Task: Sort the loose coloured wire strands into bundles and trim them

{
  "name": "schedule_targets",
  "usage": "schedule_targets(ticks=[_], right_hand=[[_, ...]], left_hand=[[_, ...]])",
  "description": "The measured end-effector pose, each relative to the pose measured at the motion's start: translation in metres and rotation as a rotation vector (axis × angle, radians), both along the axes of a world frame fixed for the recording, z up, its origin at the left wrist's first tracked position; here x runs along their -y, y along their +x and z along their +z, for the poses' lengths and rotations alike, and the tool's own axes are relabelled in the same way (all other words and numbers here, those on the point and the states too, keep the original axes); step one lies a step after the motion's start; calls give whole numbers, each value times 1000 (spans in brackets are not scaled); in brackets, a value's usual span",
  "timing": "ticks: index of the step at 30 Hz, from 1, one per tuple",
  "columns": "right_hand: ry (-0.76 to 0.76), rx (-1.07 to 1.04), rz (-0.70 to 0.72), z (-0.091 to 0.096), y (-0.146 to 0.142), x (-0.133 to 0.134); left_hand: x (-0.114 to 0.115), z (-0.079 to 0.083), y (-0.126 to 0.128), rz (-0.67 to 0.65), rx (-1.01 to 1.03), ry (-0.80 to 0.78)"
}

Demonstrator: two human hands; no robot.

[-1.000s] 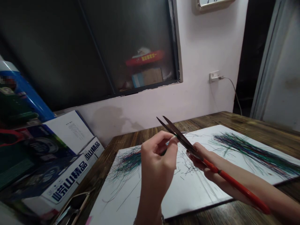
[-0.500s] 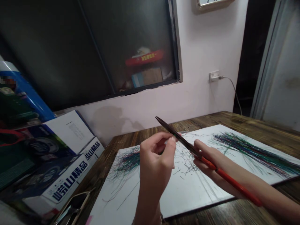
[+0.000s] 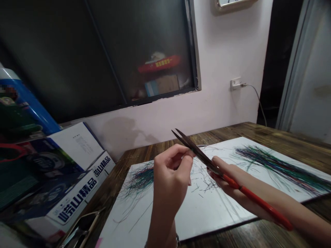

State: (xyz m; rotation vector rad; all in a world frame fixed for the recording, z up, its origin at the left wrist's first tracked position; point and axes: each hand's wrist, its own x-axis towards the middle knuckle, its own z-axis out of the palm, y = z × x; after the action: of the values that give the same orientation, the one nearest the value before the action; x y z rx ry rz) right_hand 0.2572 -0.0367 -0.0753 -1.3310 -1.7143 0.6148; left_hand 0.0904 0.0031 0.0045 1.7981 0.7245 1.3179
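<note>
My left hand [image 3: 172, 172] is raised over the white board [image 3: 207, 210], its thumb and fingers pinched together on a thin strand too fine to make out. My right hand [image 3: 227, 175] grips red-handled scissors [image 3: 219, 170]; the dark blades are slightly parted and point up-left, crossing just above my left fingertips. A pile of green and purple fibres [image 3: 141, 177] lies on the board behind my left hand. A larger fan of the same fibres [image 3: 279, 167] lies to the right. Short cut bits [image 3: 204, 186] are scattered between my hands.
The board lies on a dark wooden table [image 3: 258, 132]. Printed cardboard boxes [image 3: 64, 182] and a blue container [image 3: 23, 103] stand at the left. Metal tools [image 3: 82, 227] lie by the board's near left corner. A wall socket with a cable [image 3: 236, 83] is behind.
The scissor blades shut half a second ago and have parted slightly again. My left hand rose a little; both hands stay in nearly the same place.
</note>
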Motion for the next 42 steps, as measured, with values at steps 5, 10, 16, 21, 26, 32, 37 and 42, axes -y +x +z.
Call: schedule_targets(ticks=[5,10,16,21,26,32,37,42], right_hand=[[3,130,-6,2,-1,1],[79,262,-86,3,-4,1],[94,353,-184,12,0,-2],[71,206,-239,17,22,-21],[-89,336,-400,-5,66,-63],[-306,457,-555,-51,107,-103],[-458,509,-604,-77,117,-113],[-535,523,-589,-80,114,-109]], left_hand=[[1,0,1,4,5,9],[1,-1,1,-11,10,-15],[-13,-6,5,-22,4,-13],[-30,-11,7,46,-26,31],[-28,-7,6,78,43,37],[-22,-1,6,24,203,32],[-25,-2,8,-125,300,-73],[-31,-3,11,-210,400,-230]])
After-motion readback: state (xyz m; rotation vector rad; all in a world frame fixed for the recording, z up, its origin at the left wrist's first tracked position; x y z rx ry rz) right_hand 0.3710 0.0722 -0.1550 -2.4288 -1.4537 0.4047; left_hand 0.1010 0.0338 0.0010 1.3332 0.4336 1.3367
